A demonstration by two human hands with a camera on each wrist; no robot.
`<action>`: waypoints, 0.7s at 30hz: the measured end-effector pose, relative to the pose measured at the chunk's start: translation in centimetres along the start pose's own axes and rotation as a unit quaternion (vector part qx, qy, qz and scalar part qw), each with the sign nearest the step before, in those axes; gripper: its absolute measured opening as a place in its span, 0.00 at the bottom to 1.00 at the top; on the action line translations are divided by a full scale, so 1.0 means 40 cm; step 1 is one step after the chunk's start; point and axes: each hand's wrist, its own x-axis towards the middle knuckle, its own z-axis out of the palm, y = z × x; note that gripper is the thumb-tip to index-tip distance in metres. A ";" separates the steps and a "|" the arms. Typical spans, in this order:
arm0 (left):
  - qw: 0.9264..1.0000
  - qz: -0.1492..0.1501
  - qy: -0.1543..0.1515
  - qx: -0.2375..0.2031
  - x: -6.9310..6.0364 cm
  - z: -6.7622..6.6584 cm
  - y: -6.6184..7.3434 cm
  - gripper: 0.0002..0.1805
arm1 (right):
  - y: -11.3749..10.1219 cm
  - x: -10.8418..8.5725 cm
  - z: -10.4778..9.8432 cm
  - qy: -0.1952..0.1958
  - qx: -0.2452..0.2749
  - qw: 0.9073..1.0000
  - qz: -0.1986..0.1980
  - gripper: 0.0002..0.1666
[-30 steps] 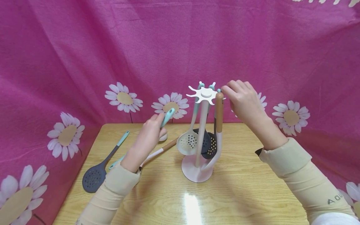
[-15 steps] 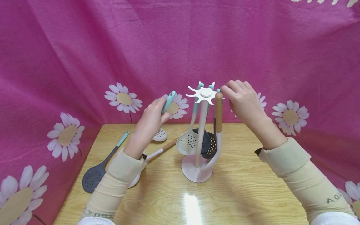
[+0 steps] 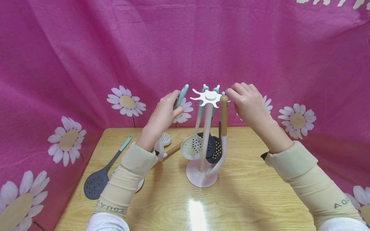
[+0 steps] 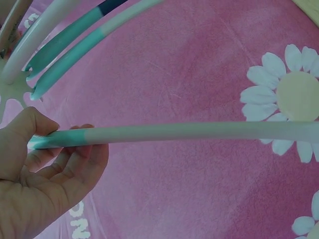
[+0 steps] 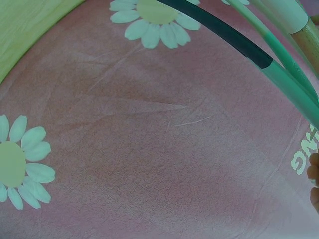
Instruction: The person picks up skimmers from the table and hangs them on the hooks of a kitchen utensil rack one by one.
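Note:
My left hand (image 3: 164,110) grips the mint end of a pale-shafted kitchen utensil (image 4: 164,133), left of the white utensil stand (image 3: 207,128). The utensil's head is mostly hidden behind the forearm. My right hand (image 3: 245,98) has curled fingers at the stand's right-hand hooks, beside a mint handle tip. Its thumb is hidden, so whether it grips a hook or that handle cannot be told. On the stand hang a cream slotted spoon (image 3: 191,147), dark utensils with mint handles, among them a slotted one (image 3: 216,154), and a white utensil with a wooden handle (image 3: 224,115).
A dark slotted turner (image 3: 96,184) lies at the table's left. Near it are a white perforated head (image 3: 166,139), a wooden-handled utensil (image 3: 173,149) and a mint handle end, partly covered by my left arm. A flowered pink cloth (image 3: 162,48) rises behind the table (image 3: 254,192).
My left hand has risen and moved right toward the stand, bringing the utensil up with it. The right hand has stayed at the hooks.

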 end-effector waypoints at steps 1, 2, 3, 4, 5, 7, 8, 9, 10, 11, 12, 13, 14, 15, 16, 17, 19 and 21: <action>1.000 0.003 -0.001 -0.003 0.004 0.002 -0.001 0.08 | 0.000 0.000 0.000 0.001 0.001 1.000 -0.001 0.17; 1.000 0.007 -0.001 -0.006 0.008 0.005 -0.002 0.09 | 0.000 0.001 0.001 0.002 0.001 1.000 -0.001 0.17; 1.000 0.010 -0.002 -0.008 0.011 0.007 -0.003 0.09 | 0.000 0.001 0.001 0.003 0.002 1.000 -0.001 0.17; 1.000 0.012 -0.004 -0.011 0.014 0.010 -0.005 0.10 | 0.000 0.000 0.002 0.003 0.003 1.000 -0.001 0.17; 1.000 0.016 -0.006 -0.016 0.017 0.012 -0.006 0.10 | 0.000 0.000 0.002 0.004 0.004 1.000 -0.002 0.18; 0.999 0.022 -0.012 -0.020 0.023 0.017 -0.008 0.10 | 0.000 0.000 0.003 0.005 0.005 1.000 -0.002 0.18; 0.999 0.023 -0.016 -0.023 0.025 0.019 -0.010 0.09 | 0.001 0.000 0.003 0.006 0.005 1.000 -0.002 0.18; 0.999 0.026 -0.020 -0.027 0.028 0.021 -0.010 0.09 | 0.001 0.000 0.003 0.006 0.005 1.000 -0.002 0.18; 0.999 0.028 -0.022 -0.029 0.030 0.023 -0.010 0.08 | 0.001 0.000 0.003 0.007 0.006 1.000 -0.002 0.18; 0.999 0.031 -0.024 -0.031 0.032 0.025 -0.010 0.08 | 0.001 0.000 0.004 0.007 0.006 1.000 -0.002 0.18; 0.999 0.034 -0.025 -0.031 0.035 0.027 -0.011 0.08 | 0.002 0.000 0.004 0.008 0.006 1.000 -0.002 0.18; 0.998 0.036 -0.027 -0.033 0.037 0.028 -0.010 0.07 | 0.002 0.000 0.004 0.008 0.007 1.000 -0.002 0.18; 0.998 0.037 -0.029 -0.035 0.039 0.030 -0.011 0.07 | 0.002 0.000 0.004 0.008 0.007 1.000 -0.002 0.18; 0.998 0.039 -0.031 -0.038 0.040 0.032 -0.011 0.07 | 0.002 0.000 0.004 0.008 0.007 1.000 -0.002 0.18; 0.998 0.039 -0.033 -0.040 0.041 0.033 -0.010 0.08 | 0.002 0.000 0.004 0.008 0.007 1.000 -0.002 0.18; 0.998 0.037 -0.036 -0.042 0.042 0.035 -0.010 0.07 | 0.002 0.000 0.004 0.008 0.008 1.000 -0.002 0.18; 0.998 0.035 -0.042 -0.044 0.043 0.038 -0.010 0.08 | 0.002 0.000 0.005 0.008 0.007 1.000 -0.002 0.18; 0.997 0.033 -0.048 -0.046 0.043 0.042 -0.010 0.10 | 0.003 0.001 0.005 0.008 0.007 1.000 -0.002 0.18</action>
